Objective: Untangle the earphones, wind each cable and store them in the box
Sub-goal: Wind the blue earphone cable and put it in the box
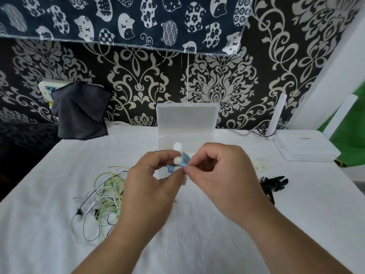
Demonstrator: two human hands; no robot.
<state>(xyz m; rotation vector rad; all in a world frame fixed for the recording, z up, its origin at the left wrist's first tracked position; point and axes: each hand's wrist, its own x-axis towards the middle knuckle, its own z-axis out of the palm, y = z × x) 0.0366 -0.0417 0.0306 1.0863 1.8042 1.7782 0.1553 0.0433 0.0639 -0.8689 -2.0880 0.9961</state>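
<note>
Hiding much of the small coil of pale blue earphone cable [184, 159], both hands are meeting above the middle of the white cloth-covered table [197, 224]. Only a few blue loops and a round white earbud [177, 160] are showing between the fingers. A blurred white piece [177, 145] is sticking up just above them, and I cannot tell what it is.

The left hand [146, 184] is curling its fingers and thumb round the coil from the left side. The right hand [221, 175] is pinching a blue end of it between thumb and forefinger, its other fingers folding in toward the palm. Both forearms are running out of view at the bottom edge.

Just behind the hands, a clear plastic rectangular box [197, 141] is sitting with its hinged lid [186, 115] standing upright against the patterned wall. The hands are covering the front of its base, and whether anything is lying inside I cannot tell.

To the left, a loose tangle of green, white and black earphone cables [106, 192] is lying on the cloth, partly behind the left wrist. To the right, a black bundle [273, 183] is lying well apart from the hands, too dark to make out.
</note>
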